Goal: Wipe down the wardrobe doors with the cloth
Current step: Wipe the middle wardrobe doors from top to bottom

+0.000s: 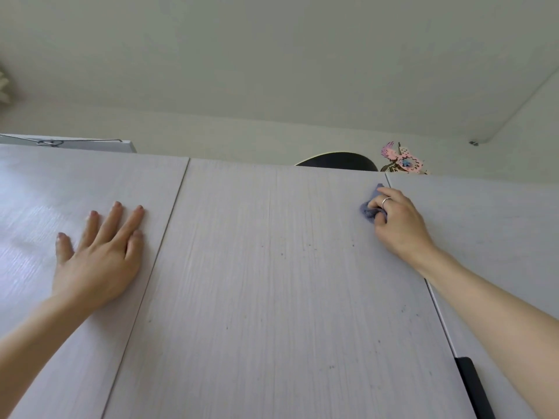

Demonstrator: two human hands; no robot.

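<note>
right hand (396, 219) bunches cloth (370, 208) (blue) | middle door (272, 282) top corner

Just the one head cam, right up close to the wardrobe doors (272, 282) and tilted steeply up, ceiling (272, 55) at 12 o'clock, arms entering from 7 and 4.

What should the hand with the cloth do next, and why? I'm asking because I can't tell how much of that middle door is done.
Probably sweep the right hand and its bunched blue cloth leftward along the top of the middle door. The cloth sits in that door's upper right corner, dark specks show lower down, and the left hand lies flat on the neighbouring door.
</note>
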